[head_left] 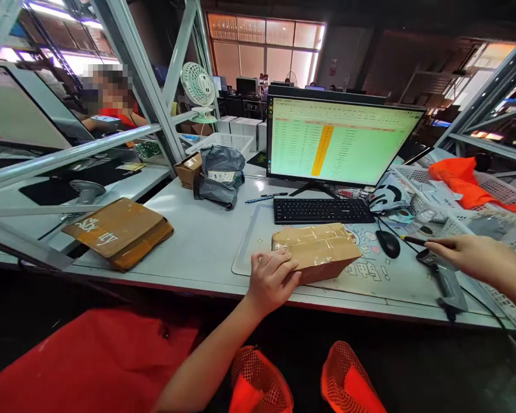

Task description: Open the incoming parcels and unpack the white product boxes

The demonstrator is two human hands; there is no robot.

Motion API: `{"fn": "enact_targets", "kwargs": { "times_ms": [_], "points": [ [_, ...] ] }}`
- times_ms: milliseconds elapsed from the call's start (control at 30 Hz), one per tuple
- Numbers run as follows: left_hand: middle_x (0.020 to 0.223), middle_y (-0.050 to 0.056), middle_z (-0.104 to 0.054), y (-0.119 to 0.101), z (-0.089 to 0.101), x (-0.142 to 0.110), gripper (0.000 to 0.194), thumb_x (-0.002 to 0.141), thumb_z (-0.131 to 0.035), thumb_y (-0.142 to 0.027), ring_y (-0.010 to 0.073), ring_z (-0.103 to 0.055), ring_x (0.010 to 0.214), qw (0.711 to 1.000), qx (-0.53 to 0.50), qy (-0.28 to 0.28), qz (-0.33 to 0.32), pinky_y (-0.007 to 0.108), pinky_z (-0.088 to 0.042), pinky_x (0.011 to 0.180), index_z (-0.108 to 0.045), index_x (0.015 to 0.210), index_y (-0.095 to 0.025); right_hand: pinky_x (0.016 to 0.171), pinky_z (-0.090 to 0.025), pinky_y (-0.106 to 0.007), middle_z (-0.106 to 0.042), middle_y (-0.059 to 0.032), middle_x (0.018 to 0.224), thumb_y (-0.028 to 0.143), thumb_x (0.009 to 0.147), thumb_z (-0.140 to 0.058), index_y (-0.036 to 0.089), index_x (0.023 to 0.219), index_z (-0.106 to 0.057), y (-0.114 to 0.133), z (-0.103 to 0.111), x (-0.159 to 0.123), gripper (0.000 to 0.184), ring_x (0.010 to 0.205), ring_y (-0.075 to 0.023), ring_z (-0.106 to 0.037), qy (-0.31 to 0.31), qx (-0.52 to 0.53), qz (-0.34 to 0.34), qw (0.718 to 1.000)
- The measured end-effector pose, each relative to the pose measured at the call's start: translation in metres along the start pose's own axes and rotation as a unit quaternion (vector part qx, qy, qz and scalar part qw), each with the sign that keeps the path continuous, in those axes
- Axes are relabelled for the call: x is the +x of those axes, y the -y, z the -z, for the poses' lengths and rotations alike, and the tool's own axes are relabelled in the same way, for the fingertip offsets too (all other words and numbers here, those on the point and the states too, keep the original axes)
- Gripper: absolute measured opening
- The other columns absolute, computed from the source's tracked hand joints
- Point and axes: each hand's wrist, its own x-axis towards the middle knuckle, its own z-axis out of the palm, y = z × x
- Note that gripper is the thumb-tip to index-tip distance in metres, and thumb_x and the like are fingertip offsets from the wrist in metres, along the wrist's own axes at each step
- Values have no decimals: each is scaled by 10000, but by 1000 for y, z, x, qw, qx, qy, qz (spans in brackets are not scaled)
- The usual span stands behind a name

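Note:
A taped brown cardboard box (316,252) sits on the printed desk mat near the front edge of the desk. My left hand (273,281) grips its left end, with the fingers over the top edge and the thumb along the front side. Off to the right, my right hand (460,252) is closed around a slim black tool with a yellow tip (413,241), which points left toward the computer mouse (387,244). Most of the slim tool is hidden in the hand, so its kind is unclear. Below that hand lies a grey barcode scanner (447,284).
Behind the box stand a keyboard (322,210) and a monitor (341,140). A flattened carton (120,229) and a grey plastic parcel (221,175) lie to the left. White baskets (499,189) line the right side. Metal frame bars (73,158) separate a co-worker's desk.

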Motion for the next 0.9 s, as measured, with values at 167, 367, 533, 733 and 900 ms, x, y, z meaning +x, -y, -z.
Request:
{"fn": "enact_targets", "kwargs": {
  "times_ms": [167,367,533,733,900],
  "points": [
    [1186,93,-755,-6,-13,22,250,935,-737,-317,268,-675,1107,997,-7,73,-34,436,-456,978,-719,1151,-193,713,-530,-376,-758,-100,1078,585,1039,-494,291,1274,-769,92,8,-46,465,896,-283,-712,-77,76,176,978],
    [1078,64,-789,-13,-22,16,222,918,-773,-367,247,-689,991,999,-24,44,-7,429,-498,908,-756,1069,-205,703,-516,-313,-766,-53,1081,460,1070,-486,310,1287,-757,185,15,-39,378,841,-221,-716,-30,71,341,937],
    [1025,58,-798,-11,-25,16,211,937,-751,-394,232,-690,924,999,-20,26,-21,418,-502,863,-775,1044,-214,680,-503,-295,-783,-26,1021,417,1027,-563,356,1232,-782,196,18,-23,306,815,-213,-719,33,76,358,930],
    [1024,59,-796,-9,-25,15,218,931,-760,-400,228,-676,885,999,-14,23,-20,407,-503,839,-780,1023,-204,516,-392,-314,-742,-21,714,462,975,-589,335,1003,-850,216,44,-5,291,548,-193,-617,160,34,281,946],
    [1021,57,-793,-9,-24,15,213,920,-776,-402,228,-677,897,1000,-14,26,-10,408,-501,844,-779,1020,-213,482,-351,-312,-727,-16,678,492,956,-588,331,958,-851,199,60,8,309,499,-181,-574,194,-1,229,954]
  ]
}}
